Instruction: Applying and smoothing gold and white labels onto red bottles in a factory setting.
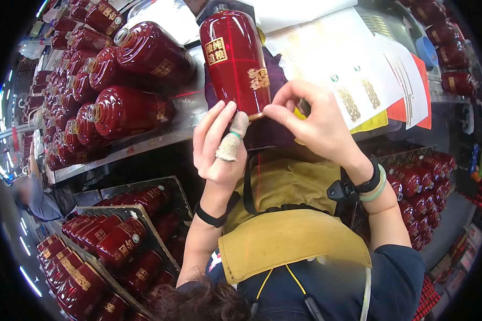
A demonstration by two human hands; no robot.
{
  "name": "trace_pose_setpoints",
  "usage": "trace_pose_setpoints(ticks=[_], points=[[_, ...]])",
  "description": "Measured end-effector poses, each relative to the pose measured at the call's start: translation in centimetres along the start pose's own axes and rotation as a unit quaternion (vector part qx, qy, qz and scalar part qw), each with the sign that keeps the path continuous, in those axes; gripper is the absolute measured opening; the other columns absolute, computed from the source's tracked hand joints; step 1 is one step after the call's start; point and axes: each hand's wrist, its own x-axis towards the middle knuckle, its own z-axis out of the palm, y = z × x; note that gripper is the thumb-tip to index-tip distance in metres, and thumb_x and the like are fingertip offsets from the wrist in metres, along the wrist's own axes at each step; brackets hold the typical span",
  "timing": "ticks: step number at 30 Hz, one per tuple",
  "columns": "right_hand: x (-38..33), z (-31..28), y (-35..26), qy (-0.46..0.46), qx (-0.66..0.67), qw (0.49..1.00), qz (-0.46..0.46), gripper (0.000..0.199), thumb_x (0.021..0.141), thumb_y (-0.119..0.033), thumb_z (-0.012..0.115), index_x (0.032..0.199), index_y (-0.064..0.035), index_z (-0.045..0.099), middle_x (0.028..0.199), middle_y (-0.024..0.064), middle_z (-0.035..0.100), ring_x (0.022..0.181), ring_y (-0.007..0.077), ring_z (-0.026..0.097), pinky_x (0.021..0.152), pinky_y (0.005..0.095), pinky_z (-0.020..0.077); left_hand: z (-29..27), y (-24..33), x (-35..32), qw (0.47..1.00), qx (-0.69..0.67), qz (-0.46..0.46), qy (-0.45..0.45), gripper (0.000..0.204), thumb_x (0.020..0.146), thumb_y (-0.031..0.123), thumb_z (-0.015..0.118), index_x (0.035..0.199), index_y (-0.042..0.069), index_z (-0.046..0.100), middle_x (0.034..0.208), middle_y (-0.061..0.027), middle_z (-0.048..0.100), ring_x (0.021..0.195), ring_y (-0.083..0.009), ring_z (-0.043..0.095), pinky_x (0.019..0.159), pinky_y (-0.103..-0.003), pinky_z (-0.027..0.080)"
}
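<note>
While one red bottle (235,59) lies ahead, left hand (219,142) spreads beside it; right hand (310,120) pinches its base

Dark navy short sleeves, a mustard-yellow apron with black straps, a black band on the left wrist (211,218), black and pale green bands (stacked) on the right wrist (374,183), a knitted cot on one left finger (231,140)
</note>
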Motion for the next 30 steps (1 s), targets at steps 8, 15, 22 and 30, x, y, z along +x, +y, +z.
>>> trace_pose_setpoints(ticks=[8,15,22,30], points=[[-0.2,1.5,-0.4,-0.001,0.094,0.989,0.117,0.026,0.090,-0.020,0.080,0.095,-0.0015,0.062,0.072,-0.0025,0.052,0.067,0.0073,0.047,0.062,0.0260,0.0415,0.6,0.2,-0.6,0.997,-0.036,-0.058,0.022,0.033,0.085,-0.014,0.075,0.118,-0.010,0.069,0.117,-0.0203,0.071,0.107,-0.0287,0.071,0.093,-0.034,0.060],[0.0,1.6,0.1,-0.030,0.135,0.981,0.135,0.025,0.091,-0.020,0.080,0.095,-0.0030,0.062,0.072,-0.0042,0.050,0.067,0.0059,0.045,0.062,0.0247,0.0404,0.5,0.4,-0.7,0.997,-0.033,-0.072,0.026,0.036,0.084,-0.015,0.075,0.119,-0.011,0.068,0.119,-0.0201,0.071,0.109,-0.0294,0.070,0.095,-0.035,0.060],[0.1,1.6,0.7,-0.024,0.179,0.976,0.123,0.025,0.095,-0.025,0.077,0.096,-0.0032,0.065,0.075,-0.0056,0.054,0.070,0.0052,0.045,0.065,0.0240,0.0408,0.4,0.6,-0.7,0.998,-0.019,-0.055,0.014,0.036,0.085,-0.015,0.074,0.121,-0.012,0.066,0.122,-0.0214,0.069,0.110,-0.0298,0.069,0.097,-0.035,0.060],[-1.0,0.7,1.0,0.020,0.302,0.946,0.112,0.027,0.103,-0.026,0.064,0.116,-0.0018,0.063,0.099,-0.0008,0.058,0.090,0.0079,0.049,0.084,0.0245,0.0428,0.8,1.8,-0.4,0.998,0.043,-0.036,-0.019,0.045,0.084,-0.012,0.074,0.127,-0.012,0.061,0.124,-0.0219,0.062,0.114,-0.0334,0.065,0.096,-0.037,0.057]])
